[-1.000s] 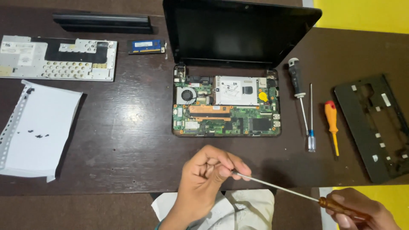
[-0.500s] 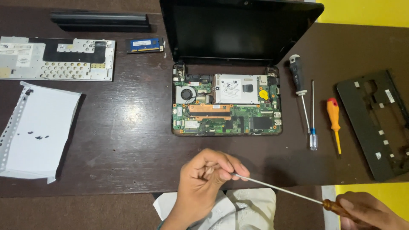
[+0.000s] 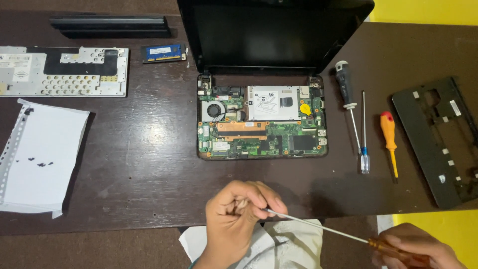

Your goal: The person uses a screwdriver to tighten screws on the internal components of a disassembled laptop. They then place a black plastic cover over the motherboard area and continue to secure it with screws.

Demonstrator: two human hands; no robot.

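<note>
Barely shifted, left hand [image 3: 239, 214] pinches the screwdriver [image 3: 343, 234] tip, right hand [image 3: 416, 245] clenching its amber handle.

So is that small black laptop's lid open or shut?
Open: the small black laptop has its dark screen raised, and its bare green circuit board shows.

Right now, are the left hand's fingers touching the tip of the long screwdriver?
Touching. The head view shows the left hand with its fingers pinched around the tip end of the long screwdriver, no gap visible; the right hand grips its handle.
</note>
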